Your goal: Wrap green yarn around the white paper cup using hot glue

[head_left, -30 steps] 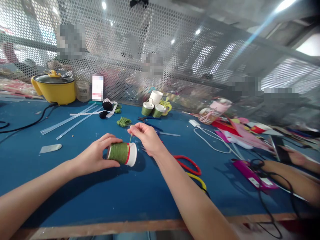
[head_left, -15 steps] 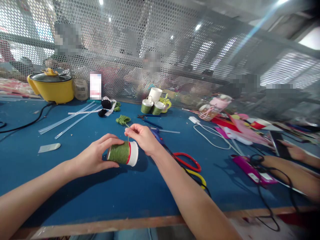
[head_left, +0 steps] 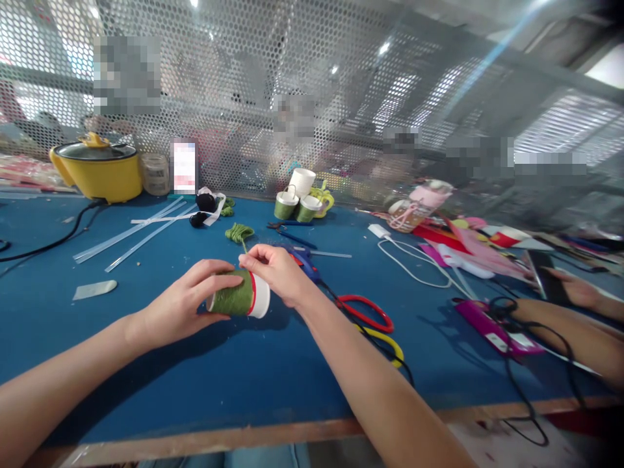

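A paper cup (head_left: 234, 300), wound with green yarn over most of its side, lies tilted on its side in my left hand (head_left: 188, 299), whose fingers wrap its base end. A red band and a bare white part (head_left: 262, 298) show toward its right end. Close above the cup, my right hand (head_left: 273, 266) pinches the green yarn (head_left: 245, 247), which runs back to a small green bundle (head_left: 239, 232) on the table. Behind my right wrist lies a blue glue gun (head_left: 308, 265), partly hidden.
Red and yellow handles (head_left: 368, 313) lie beside my right forearm. Pliers (head_left: 287, 231) and yarn-wrapped cups (head_left: 286, 205) stand farther back. A yellow electric pot (head_left: 107, 172) is at the back left. At the right, another person's hand (head_left: 578, 290) holds a phone (head_left: 546, 276) near a purple box (head_left: 492, 331).
My right hand has shifted slightly left and down toward the cup with the yarn. The cup has turned a little in my left hand.
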Available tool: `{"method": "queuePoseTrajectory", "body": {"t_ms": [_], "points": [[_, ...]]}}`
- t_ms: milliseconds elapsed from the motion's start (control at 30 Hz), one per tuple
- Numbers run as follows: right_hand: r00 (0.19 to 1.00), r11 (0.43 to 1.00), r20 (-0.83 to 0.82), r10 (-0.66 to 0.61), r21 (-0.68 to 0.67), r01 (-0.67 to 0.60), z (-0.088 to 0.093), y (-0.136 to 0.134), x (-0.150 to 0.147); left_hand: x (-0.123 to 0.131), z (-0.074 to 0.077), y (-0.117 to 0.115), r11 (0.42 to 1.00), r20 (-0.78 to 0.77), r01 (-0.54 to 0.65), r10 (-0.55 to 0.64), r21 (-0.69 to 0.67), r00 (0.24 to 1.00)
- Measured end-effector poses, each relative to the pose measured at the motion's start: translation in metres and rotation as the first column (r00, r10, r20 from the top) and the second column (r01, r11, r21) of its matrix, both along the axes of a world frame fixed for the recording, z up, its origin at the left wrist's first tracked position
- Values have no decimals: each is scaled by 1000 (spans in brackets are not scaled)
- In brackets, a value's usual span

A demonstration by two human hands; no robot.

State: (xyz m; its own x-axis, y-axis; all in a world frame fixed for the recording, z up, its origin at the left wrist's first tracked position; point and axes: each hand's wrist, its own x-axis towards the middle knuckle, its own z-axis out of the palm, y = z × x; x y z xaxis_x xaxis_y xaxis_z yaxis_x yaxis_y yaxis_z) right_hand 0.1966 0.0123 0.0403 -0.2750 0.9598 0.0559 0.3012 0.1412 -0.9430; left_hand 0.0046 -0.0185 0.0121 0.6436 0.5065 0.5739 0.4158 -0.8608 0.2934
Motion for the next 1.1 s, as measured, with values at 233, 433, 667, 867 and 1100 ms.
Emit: {"method": "queuePoseTrajectory", "body": {"t_ms": [233,433,667,867,1100], "points": [[995,985,83,-54,165,40,4,-3,0,2,-1,1,994,0,-19,20,105,1000],[997,999,-61,-39,5,39,1,-5,-3,2,-4,2,986,-3,-20,21,163,1000],[986,974,-23,-167,151,169,-6,-5,-8,4,-7,2,978,101,-77,98,-192,990],[980,914,50,-192,372,160,-13,-5,-14,7,-9,3,812,225,15,144,-583,964],[986,914,101,-131,398,80,-7,-3,-7,4,-5,5,859,200,-19,141,-512,970]]}}
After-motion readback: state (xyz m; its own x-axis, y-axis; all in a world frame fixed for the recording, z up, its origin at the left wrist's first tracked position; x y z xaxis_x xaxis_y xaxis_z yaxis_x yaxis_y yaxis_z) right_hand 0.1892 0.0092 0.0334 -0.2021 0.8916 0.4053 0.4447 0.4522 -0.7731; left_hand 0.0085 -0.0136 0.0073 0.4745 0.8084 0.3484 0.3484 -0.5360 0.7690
